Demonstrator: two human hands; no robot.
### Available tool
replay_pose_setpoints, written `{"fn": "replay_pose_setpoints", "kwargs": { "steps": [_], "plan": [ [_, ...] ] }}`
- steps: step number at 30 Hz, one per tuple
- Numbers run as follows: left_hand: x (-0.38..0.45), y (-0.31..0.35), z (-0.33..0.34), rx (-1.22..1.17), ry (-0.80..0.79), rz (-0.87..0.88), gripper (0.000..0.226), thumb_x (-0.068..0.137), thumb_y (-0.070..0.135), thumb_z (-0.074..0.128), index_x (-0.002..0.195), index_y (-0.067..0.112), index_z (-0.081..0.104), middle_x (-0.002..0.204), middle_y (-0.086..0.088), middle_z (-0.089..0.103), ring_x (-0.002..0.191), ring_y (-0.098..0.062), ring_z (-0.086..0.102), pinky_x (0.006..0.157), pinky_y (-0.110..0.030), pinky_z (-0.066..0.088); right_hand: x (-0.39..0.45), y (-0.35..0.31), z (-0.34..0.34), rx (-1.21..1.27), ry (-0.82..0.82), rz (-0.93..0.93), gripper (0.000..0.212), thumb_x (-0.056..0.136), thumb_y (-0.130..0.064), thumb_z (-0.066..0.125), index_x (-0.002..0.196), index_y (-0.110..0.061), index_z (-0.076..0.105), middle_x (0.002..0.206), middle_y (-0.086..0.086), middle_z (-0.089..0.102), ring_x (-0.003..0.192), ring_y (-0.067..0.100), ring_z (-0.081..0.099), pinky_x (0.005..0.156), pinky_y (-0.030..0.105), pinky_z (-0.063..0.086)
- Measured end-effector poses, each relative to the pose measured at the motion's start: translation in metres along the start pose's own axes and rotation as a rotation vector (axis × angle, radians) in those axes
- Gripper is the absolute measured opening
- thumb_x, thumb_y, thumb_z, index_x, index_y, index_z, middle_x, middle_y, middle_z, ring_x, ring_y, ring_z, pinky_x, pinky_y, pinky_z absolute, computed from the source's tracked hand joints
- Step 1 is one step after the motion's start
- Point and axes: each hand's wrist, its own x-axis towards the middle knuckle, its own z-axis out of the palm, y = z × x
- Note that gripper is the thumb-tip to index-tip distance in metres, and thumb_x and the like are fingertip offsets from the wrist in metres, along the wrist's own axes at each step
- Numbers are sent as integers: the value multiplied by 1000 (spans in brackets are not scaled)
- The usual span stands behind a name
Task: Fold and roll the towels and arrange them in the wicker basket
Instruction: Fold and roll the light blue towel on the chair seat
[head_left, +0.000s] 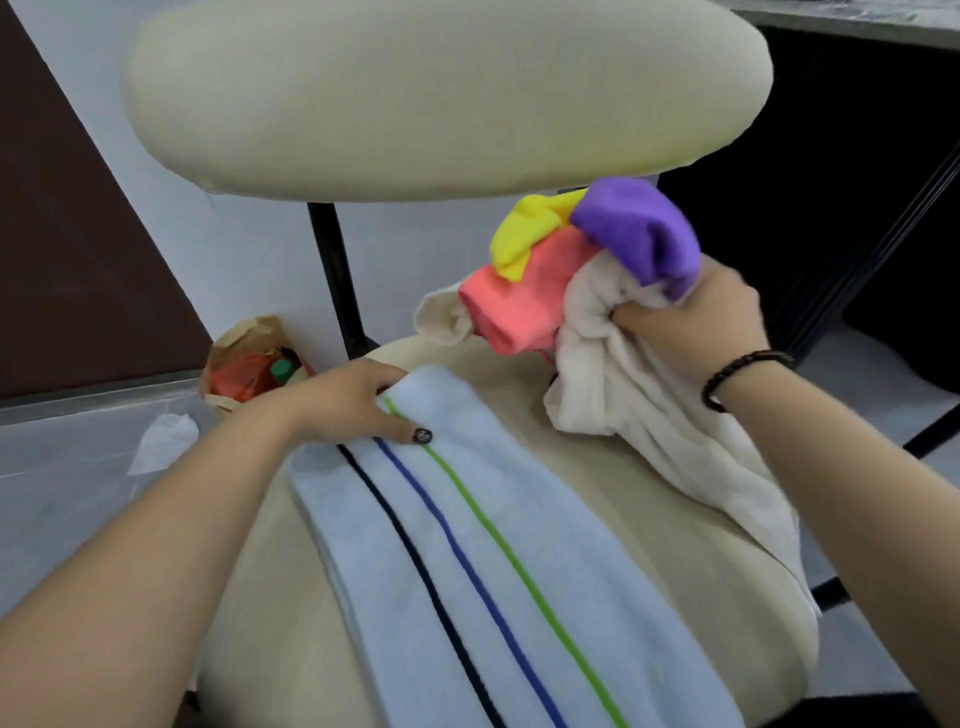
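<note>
Under left fingers (387, 410), striped towel's (467, 545) pinched edge; right fingers (636, 317) clutching towel bundle (587, 291).

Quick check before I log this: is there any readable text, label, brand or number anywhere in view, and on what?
No text reads.
Left hand thumbnail: a pale mark on dark polish, too blurred to read.
Paper bag and the green-capped bottle in it: no legible print.
Striped towel: stripes only, no tag showing.

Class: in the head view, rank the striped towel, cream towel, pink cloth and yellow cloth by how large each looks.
1. striped towel, nearest the camera
2. cream towel
3. pink cloth
4. yellow cloth
All but the first are bunched, so true sizes stay unsure.
</note>
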Motion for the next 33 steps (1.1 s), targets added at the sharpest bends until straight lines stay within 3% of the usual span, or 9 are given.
{"fn": "replay_pose_setpoints", "kwargs": {
  "steps": [4, 9, 14, 18, 20, 24, 28, 30, 33],
  "plan": [
    [-25, 5, -21, -129, -39, 98, 28, 77, 13, 80, 97, 29, 71, 94, 18, 74, 90, 2, 67, 77, -16, 52, -17, 3, 61, -382, -103, -190, 53, 77, -43, 64, 124, -22, 50, 106, 10, 59, 101, 34, 55, 67, 35, 40],
    [-48, 24, -46, -388, 86, 249, 53, 47, 52, 87, 93, 29, 77, 97, 3, 76, 91, -11, 72, 70, -18, 55, -40, -18, 89, -479, -155, -369, 54, 84, -43, 60, 133, -25, 46, 109, 6, 54, 104, 32, 46, 57, 34, 30],
    [-42, 55, -56, -499, 342, 317, 21, 72, 24, 74, 93, 27, 74, 94, 4, 76, 88, -14, 72, 72, -25, 58, -43, -17, 82, -470, -307, -492, 87, 70, -57, 6, 140, -19, 43, 117, 7, 50, 107, 31, 45, 62, 36, 38],
    [-9, 90, -62, -239, 431, 271, 16, 86, 28, 71, 103, 25, 70, 95, 11, 72, 85, -1, 66, 71, -14, 49, -33, -7, 50, 140, -542, -502, 31, 87, -35, 47, 117, -33, 57, 111, -10, 61, 103, 10, 59, 90, 35, 50],
    [18, 103, -58, 2, 496, 235, 24, 85, 37, 71, 104, 22, 66, 97, 10, 66, 85, -4, 60, 66, -16, 44, -31, 1, 27, 343, -578, -277, 40, 85, -14, 66, 115, -40, 56, 108, -16, 62, 96, -7, 58, 83, 13, 49],
    [65, 98, -32, 237, 479, 149, 54, 86, 43, 68, 130, 19, 49, 127, -3, 54, 116, -23, 51, 91, -28, 39, -37, 13, 1, 672, -344, 190, 18, 92, -5, 55, 99, -13, 68, 93, -3, 68, 84, 15, 59, 67, 25, 51],
    [56, 93, -9, 189, 779, 144, 57, 90, 39, 62, 138, 18, 41, 134, -4, 45, 128, -26, 39, 104, -43, 34, -61, 16, 5, 486, -450, 216, 15, 88, -20, 66, 100, -11, 62, 85, 6, 67, 69, 19, 61, 59, 30, 52],
    [26, 93, 10, 97, 921, 215, 48, 91, 30, 61, 134, 15, 45, 132, -3, 42, 128, -24, 37, 104, -38, 32, -75, 18, 8, 284, -537, 161, 30, 85, -32, 71, 109, -19, 57, 88, 2, 67, 78, 17, 64, 67, 32, 55],
    [-35, 86, 58, -60, 807, 282, 37, 88, 17, 63, 123, 21, 50, 122, 9, 43, 117, -4, 44, 97, -16, 33, -92, 21, 6, 121, -639, 95, 45, 84, -34, 70, 123, -27, 47, 86, -3, 62, 78, 10, 61, 60, 23, 47]
  ]
}}
